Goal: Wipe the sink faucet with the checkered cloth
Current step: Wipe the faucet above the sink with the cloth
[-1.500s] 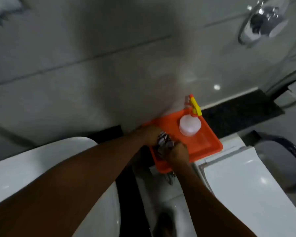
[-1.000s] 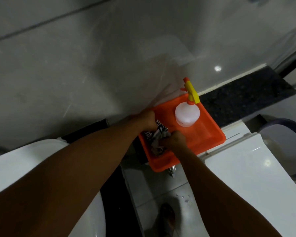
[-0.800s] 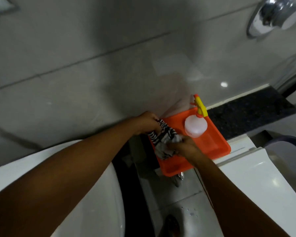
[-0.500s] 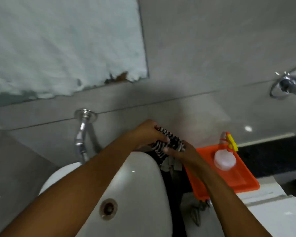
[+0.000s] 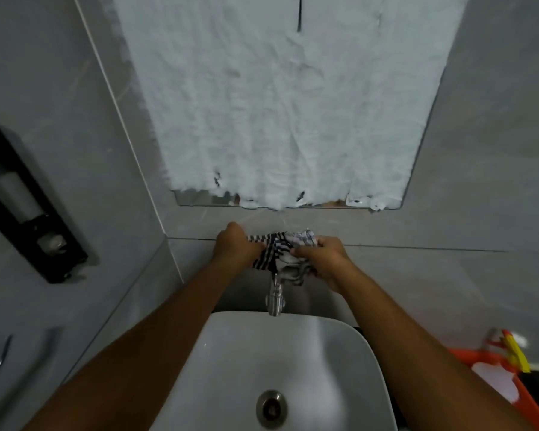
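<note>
Left hand: the left hand (image 5: pixel 235 247) is closed in a fist around one end of the checkered cloth (image 5: pixel 280 248), with the fingers curled over the fabric.
Right hand: the right hand (image 5: pixel 322 259) is clenched on the other end of the cloth, whose bunched folds are pinched under the fingers.
Cloth: the dark-and-white fabric is stretched between both hands and draped over the top of the faucet, which it touches.
Faucet: the chrome sink faucet (image 5: pixel 275 298) is mounted on the grey tiled wall; only its spout is seen, below the cloth and pointing down over the rear rim of the basin.
Sink: the white sink (image 5: pixel 339 368) is seen under both forearms, with a metal drain (image 5: pixel 272 408) in its bottom.
Right edge: a spray bottle (image 5: pixel 504 368) is seen in an orange tray (image 5: pixel 528 399), well apart from the hands.
</note>
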Motion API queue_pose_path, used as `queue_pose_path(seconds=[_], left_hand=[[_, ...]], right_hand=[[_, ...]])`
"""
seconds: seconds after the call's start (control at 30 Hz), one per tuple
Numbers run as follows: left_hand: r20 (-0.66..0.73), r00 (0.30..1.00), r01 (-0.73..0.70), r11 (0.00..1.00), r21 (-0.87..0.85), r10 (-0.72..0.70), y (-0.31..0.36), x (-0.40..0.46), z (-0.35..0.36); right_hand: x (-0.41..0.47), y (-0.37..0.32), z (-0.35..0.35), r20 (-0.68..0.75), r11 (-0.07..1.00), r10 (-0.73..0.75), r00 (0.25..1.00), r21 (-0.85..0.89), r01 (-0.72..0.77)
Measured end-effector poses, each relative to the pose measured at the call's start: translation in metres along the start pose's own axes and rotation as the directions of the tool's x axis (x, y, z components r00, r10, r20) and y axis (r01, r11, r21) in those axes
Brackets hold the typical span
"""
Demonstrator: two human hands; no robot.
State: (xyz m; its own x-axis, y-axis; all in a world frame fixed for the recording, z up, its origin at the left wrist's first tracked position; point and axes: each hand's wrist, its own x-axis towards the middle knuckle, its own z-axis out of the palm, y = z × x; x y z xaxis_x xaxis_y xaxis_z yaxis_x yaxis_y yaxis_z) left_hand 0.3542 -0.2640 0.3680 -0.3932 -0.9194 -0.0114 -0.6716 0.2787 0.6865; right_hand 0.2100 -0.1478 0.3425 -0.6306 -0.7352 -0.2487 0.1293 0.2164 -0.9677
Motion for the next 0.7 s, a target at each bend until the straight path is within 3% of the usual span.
queue_pose_path(seconds=[0.07,0.1,0.17,0.23,0.27,0.3,0.37,0.43,0.5,0.53,0.57,0.6,0.63,0.67,0.7], left_hand=[[-0.178,0.979,-0.069,0.985,0.157,0.097,-0.006,-0.009,0.014],[-0.186,0.973,-0.107,0.982,0.157,0.135,-0.006,-0.011,0.023],[-0.065,0.988,-0.139,0.989,0.046,0.141,-0.002,-0.009,0.038],[0.038,0.996,-0.072,0.986,-0.151,0.078,0.004,-0.001,0.046],[0.066,0.997,-0.022,0.972,-0.234,0.039,0.007,0.003,0.048],[0.096,0.995,0.046,0.946,-0.32,-0.016,0.008,0.008,0.051],[0.264,0.958,0.252,0.777,-0.577,-0.115,0.007,0.015,0.056],[0.513,0.851,0.486,0.542,-0.685,-0.114,0.003,0.016,0.057],[0.647,0.762,0.608,0.371,-0.702,-0.025,-0.004,0.017,0.057],[0.662,0.749,0.628,0.315,-0.711,0.001,-0.006,0.019,0.059],[0.626,0.779,0.599,0.329,-0.73,-0.028,-0.006,0.02,0.061],[0.517,0.851,0.496,0.46,-0.736,-0.09,-0.004,0.019,0.062],[0.332,0.934,0.324,0.712,-0.623,-0.134,-0.002,0.017,0.065],[0.116,0.989,0.13,0.928,-0.348,-0.095,0.0,0.014,0.069],[-0.042,0.999,-0.002,1.0,-0.025,0.001,0.004,0.008,0.071]], right_hand=[[0.01,0.004,0.011,-0.056,1.0,0.01,0.998,-0.014,-0.01],[0.015,0.006,0.014,-0.076,1.0,-0.004,0.997,-0.02,0.002],[0.021,0.01,0.015,-0.099,0.997,-0.077,0.992,-0.03,0.074],[0.014,0.013,0.008,-0.135,0.957,-0.282,0.95,-0.105,0.27],[0.009,0.017,-0.001,-0.159,0.874,-0.459,0.874,-0.259,0.412],[0.007,0.022,-0.012,-0.144,0.708,-0.648,0.748,-0.478,0.521],[0.012,0.035,-0.038,0.043,0.249,-0.867,0.497,-0.826,0.506],[0.027,0.047,-0.06,0.234,-0.055,-0.868,0.438,-0.922,0.384],[0.044,0.061,-0.075,0.366,-0.243,-0.819,0.443,-0.919,0.309],[0.052,0.065,-0.08,0.402,-0.296,-0.799,0.448,-0.91,0.289],[0.06,0.069,-0.084,0.419,-0.325,-0.792,0.444,-0.905,0.274],[0.066,0.072,-0.085,0.424,-0.34,-0.799,0.427,-0.903,0.261],[0.072,0.075,-0.086,0.426,-0.35,-0.812,0.399,-0.902,0.252],[0.076,0.077,-0.086,0.429,-0.36,-0.827,0.364,-0.9,0.243],[0.08,0.079,-0.086,0.434,-0.373,-0.839,0.329,-0.898,0.234]])
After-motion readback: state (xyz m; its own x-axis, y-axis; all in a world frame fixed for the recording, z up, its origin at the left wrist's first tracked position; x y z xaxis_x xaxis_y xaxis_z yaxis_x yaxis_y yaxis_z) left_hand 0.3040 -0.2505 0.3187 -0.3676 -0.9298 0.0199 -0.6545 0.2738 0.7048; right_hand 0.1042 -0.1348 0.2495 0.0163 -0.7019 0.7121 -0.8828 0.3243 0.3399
